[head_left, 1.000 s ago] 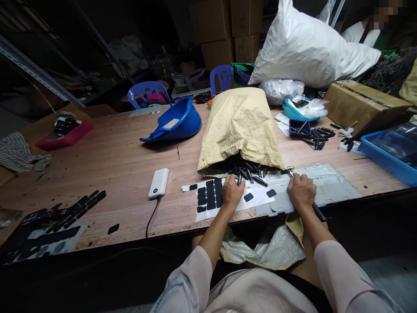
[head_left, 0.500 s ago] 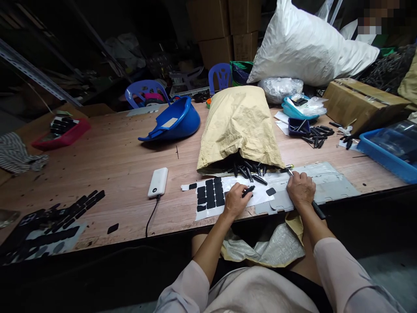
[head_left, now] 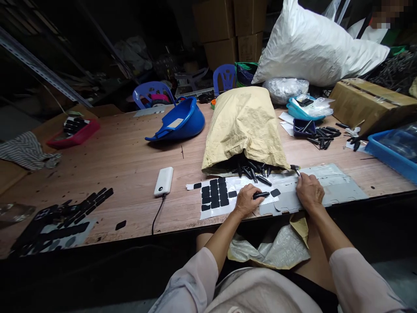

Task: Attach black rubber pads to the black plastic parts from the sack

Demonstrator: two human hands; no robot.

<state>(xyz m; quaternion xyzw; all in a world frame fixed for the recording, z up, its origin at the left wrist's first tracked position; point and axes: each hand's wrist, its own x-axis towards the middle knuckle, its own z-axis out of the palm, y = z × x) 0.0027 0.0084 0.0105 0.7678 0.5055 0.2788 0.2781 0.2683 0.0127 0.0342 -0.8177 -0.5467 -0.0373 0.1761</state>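
Observation:
My left hand (head_left: 246,200) is closed on a black pen-shaped piece (head_left: 261,195), which lies low over the white sheet (head_left: 208,213). Rows of black rounded square patches (head_left: 215,193) cover that sheet's left part, and a single dark patch (head_left: 275,192) lies just right of the piece. My right hand (head_left: 310,190) grips what looks like a small hammer (head_left: 298,171), its metal shaft and dark head showing beyond the fingers; the handle is hidden. Under this hand is a grey flat board (head_left: 345,184). Similar black pieces (head_left: 254,170) spill from the yellow sack's (head_left: 244,117) mouth.
A white power bank (head_left: 163,180) with a cable lies on the left. Behind it sits a blue scoop-like basin (head_left: 192,124). More black pieces (head_left: 325,134), a cardboard box (head_left: 374,102) and a blue tray (head_left: 387,158) are at right. The table's front edge runs near my forearms.
The black piece in my left hand has turned from slanting to nearly level. The hammer's head now shows dark above the shaft. The whole view has shifted slightly.

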